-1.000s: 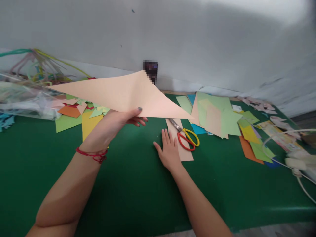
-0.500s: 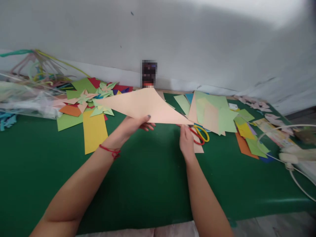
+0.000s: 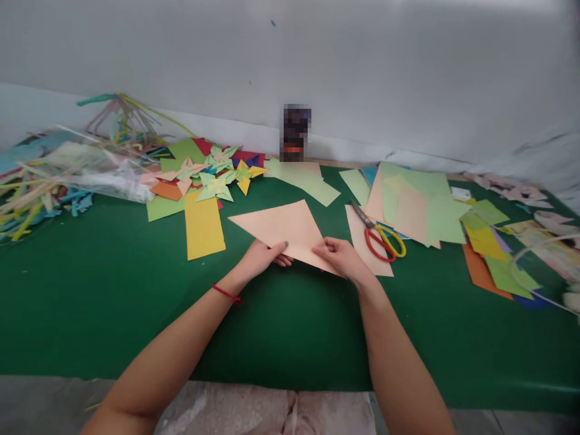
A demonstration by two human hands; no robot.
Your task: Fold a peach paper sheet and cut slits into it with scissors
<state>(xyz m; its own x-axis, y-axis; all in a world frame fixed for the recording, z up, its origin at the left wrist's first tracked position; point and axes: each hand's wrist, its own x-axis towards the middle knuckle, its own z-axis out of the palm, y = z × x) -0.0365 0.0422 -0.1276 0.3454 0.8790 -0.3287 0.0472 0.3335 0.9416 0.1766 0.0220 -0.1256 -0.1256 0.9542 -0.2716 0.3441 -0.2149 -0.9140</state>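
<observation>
Where hands [image 3: 260, 260] pinch it, paper [image 3: 281, 225] looks smooth — triangular.

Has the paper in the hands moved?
Yes, the paper has moved right and lower in view. Earlier it stretched across the yellow sheet; now its left tip is just right of it.

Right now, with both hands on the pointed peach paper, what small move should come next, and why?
I'd probably lower the peach paper flat onto the green table: the left hand and right hand both pinch it along its near side, and left fingers show beneath it, so that side seems lifted; laying it flat should steady it.
</observation>
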